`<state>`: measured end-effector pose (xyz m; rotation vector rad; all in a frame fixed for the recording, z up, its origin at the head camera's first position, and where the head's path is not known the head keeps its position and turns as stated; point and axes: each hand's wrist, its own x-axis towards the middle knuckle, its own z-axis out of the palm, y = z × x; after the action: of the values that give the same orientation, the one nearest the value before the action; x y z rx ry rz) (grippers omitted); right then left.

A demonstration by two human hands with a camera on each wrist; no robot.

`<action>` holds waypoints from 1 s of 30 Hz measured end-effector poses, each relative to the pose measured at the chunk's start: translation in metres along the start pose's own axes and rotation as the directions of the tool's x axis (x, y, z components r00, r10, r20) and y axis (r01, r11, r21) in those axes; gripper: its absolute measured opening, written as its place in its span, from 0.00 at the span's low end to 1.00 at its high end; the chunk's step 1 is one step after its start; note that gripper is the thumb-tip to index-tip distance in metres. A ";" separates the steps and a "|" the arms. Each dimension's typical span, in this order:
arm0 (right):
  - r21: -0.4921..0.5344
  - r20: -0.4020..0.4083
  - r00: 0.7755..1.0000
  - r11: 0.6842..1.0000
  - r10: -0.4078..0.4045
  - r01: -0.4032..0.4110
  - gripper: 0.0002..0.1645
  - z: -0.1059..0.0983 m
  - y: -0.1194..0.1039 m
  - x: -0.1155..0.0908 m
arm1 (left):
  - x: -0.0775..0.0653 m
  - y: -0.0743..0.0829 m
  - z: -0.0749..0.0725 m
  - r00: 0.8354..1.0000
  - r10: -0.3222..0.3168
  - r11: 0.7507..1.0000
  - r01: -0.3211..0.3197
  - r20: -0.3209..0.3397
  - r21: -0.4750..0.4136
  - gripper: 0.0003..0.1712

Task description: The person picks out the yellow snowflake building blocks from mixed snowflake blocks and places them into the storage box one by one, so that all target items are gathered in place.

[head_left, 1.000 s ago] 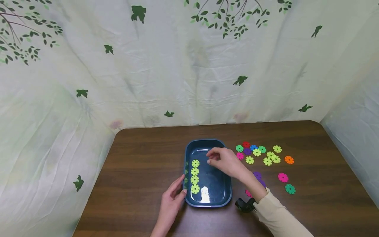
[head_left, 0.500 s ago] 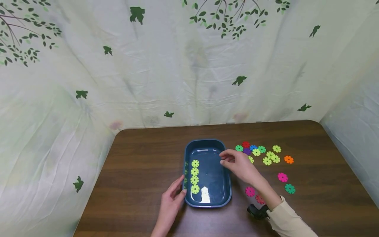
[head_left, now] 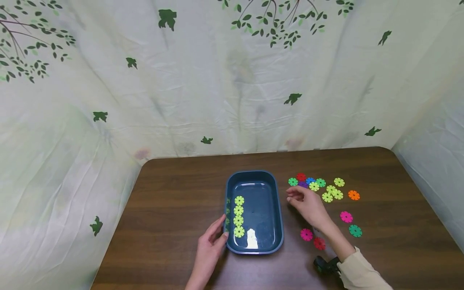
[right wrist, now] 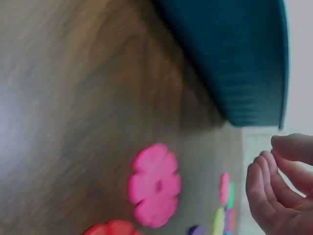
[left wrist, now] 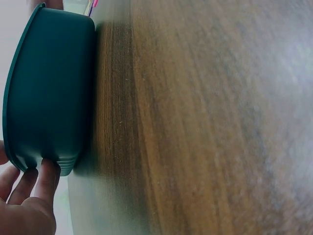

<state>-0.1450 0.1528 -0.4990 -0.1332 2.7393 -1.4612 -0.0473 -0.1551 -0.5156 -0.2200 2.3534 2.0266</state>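
A blue tray (head_left: 261, 213) stands on the table, with a column of several yellow-green flower-shaped discs (head_left: 238, 210) along its left side. My left hand (head_left: 210, 243) holds the tray's left wall, thumb at the rim and fingers against the outside, as the left wrist view (left wrist: 34, 200) also shows. Just right of the tray hovers my right hand (head_left: 308, 205), fingers loosely bent, nothing visible between them. Below that hand lie a pink disc (head_left: 306, 234) and a red disc (head_left: 319, 243). The right wrist view shows the pink disc (right wrist: 154, 186) close up. My right hand partly covers the disc cluster behind.
Beyond my right hand are more discs: red (head_left: 301, 177), blue (head_left: 310, 181), yellow-green (head_left: 339, 182) and orange (head_left: 354, 195). Farther right lie a pink disc (head_left: 346, 216) and a green disc (head_left: 355, 230). A leaf-patterned curtain (head_left: 235, 100) borders the table's far edge.
My right hand has moved right, from above the tray to above the table near the discs. My left hand, the tray and the yellow-green column stay in place.
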 end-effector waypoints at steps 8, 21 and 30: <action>-0.053 0.047 0.999 0.998 -0.020 0.022 0.19 -0.012 0.020 0.001 | 0.000 0.001 0.000 1.000 -0.009 1.000 0.009 -0.005 0.008 0.27; -0.154 0.027 1.000 0.988 0.007 -0.003 0.21 -0.029 0.037 0.002 | 0.000 0.001 0.000 1.000 -0.011 1.000 0.011 -0.003 0.013 0.27; -0.144 0.040 0.999 0.989 -0.023 0.029 0.22 -0.032 0.045 0.007 | 0.000 -0.001 0.001 1.000 0.015 1.000 -0.016 -0.004 -0.020 0.28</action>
<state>-0.1574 0.2037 -0.5183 -0.1993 2.8208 -1.2508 -0.0475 -0.1541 -0.5171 -0.2072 2.3457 2.0590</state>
